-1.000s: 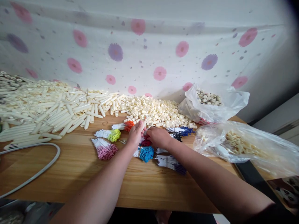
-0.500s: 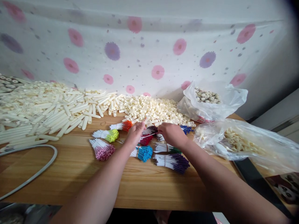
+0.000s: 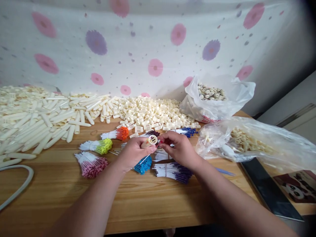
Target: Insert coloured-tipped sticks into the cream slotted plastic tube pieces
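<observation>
My left hand point(image 3: 134, 151) is closed around a cream plastic tube point(image 3: 146, 142), its round slotted end point(image 3: 153, 139) facing up toward me. My right hand point(image 3: 179, 146) pinches at that end. A small dark red tip shows at its fingertips, and the rest of that thin stick is hidden. Part of a thin white stick point(image 3: 145, 159) shows below the left fingers. Around my hands lie bundles of thin sticks with white shafts and coloured ends: orange point(image 3: 122, 133), yellow point(image 3: 105, 145), pink point(image 3: 96, 166), light blue point(image 3: 142, 165), purple point(image 3: 181, 172) and dark blue point(image 3: 190, 132).
Long cream tubes point(image 3: 51, 121) are heaped at the left, and short slotted cream pieces point(image 3: 153, 113) at the back. Plastic bags of parts point(image 3: 217, 107) stand at the right, near a dark flat strip point(image 3: 271, 191). A white cable point(image 3: 27, 179) curves at the left edge.
My hands have come closer to me and nearly together. The cream tube's slotted end now shows in the left hand. The view has shifted, so the bundles appear farther left.
</observation>
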### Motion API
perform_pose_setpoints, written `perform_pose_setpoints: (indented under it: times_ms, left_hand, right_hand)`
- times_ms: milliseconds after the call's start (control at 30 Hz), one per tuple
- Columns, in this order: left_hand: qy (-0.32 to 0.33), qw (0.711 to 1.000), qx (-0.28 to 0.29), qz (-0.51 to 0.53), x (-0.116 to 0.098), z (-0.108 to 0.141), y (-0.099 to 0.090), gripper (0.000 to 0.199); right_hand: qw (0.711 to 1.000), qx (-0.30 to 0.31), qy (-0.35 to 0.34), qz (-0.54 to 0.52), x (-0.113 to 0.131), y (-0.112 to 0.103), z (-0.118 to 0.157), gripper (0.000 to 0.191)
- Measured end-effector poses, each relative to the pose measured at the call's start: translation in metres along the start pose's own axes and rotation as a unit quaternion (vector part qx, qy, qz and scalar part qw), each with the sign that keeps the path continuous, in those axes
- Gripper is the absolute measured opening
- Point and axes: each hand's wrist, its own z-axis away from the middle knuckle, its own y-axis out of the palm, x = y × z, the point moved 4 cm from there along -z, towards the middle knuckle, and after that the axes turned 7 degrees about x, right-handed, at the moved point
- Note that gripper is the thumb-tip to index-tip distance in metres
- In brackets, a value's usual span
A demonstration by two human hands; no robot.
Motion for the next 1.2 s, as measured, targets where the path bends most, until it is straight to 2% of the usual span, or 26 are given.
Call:
perform_pose_setpoints:
  times_ms: [100,167,267,367,467,567,633,700,800,867,1000,1067,1133,1200]
  left_hand:
    - [0.008,0.999,-0.006,0.040,0.001,0.000,0.000,0.020]
    - [0.018,0.998,-0.010,0.054,0.003,0.000,-0.001,0.020]
    - [0.028,0.998,-0.003,0.065,0.008,-0.001,-0.001,0.022]
    - [0.040,0.997,0.007,0.066,0.009,0.000,0.000,0.022]
    - [0.058,0.997,0.009,0.056,0.005,-0.001,0.002,0.022]
    - [0.073,0.996,-0.027,0.031,-0.002,0.000,0.001,0.024]
    - [0.088,0.993,-0.074,0.004,-0.007,0.001,-0.002,0.024]
    - [0.117,0.987,-0.105,-0.019,-0.010,0.002,-0.006,0.023]
    - [0.168,0.980,-0.103,-0.040,-0.011,0.002,-0.007,0.021]
    - [0.181,0.978,-0.092,-0.050,-0.009,0.001,-0.007,0.017]
    - [0.169,0.981,-0.073,-0.066,-0.007,0.000,-0.005,0.016]
    - [0.164,0.982,-0.063,-0.068,-0.009,0.000,-0.003,0.016]
    - [0.164,0.983,-0.053,-0.067,-0.013,0.000,-0.001,0.015]
    - [0.168,0.982,-0.049,-0.069,-0.017,0.000,0.002,0.015]
  right_hand:
    - [0.986,-0.010,0.059,-0.158,-0.009,0.002,0.000,0.015]
    - [0.972,-0.006,0.087,-0.219,-0.011,0.004,0.001,0.016]
    - [0.959,-0.007,0.118,-0.259,-0.013,0.006,0.002,0.016]
    - [0.957,-0.023,0.112,-0.267,-0.012,0.008,0.002,0.018]
    - [0.978,-0.040,0.067,-0.191,-0.004,0.006,0.003,0.012]
    - [0.997,-0.068,-0.014,-0.038,0.015,-0.004,0.006,0.007]
    - [0.988,-0.117,-0.092,0.034,0.034,-0.016,0.014,0.005]
    - [0.968,-0.184,-0.164,0.048,0.051,-0.029,0.027,0.010]
    - [0.941,-0.255,-0.215,0.055,0.071,-0.046,0.049,0.019]
    - [0.942,-0.242,-0.218,0.080,0.081,-0.051,0.060,0.021]
    - [0.954,-0.136,-0.222,0.148,0.094,-0.047,0.068,0.020]
    - [0.955,-0.102,-0.222,0.170,0.096,-0.042,0.066,0.020]
    - [0.955,-0.083,-0.219,0.181,0.095,-0.037,0.061,0.024]
    - [0.954,-0.089,-0.225,0.179,0.093,-0.032,0.056,0.028]
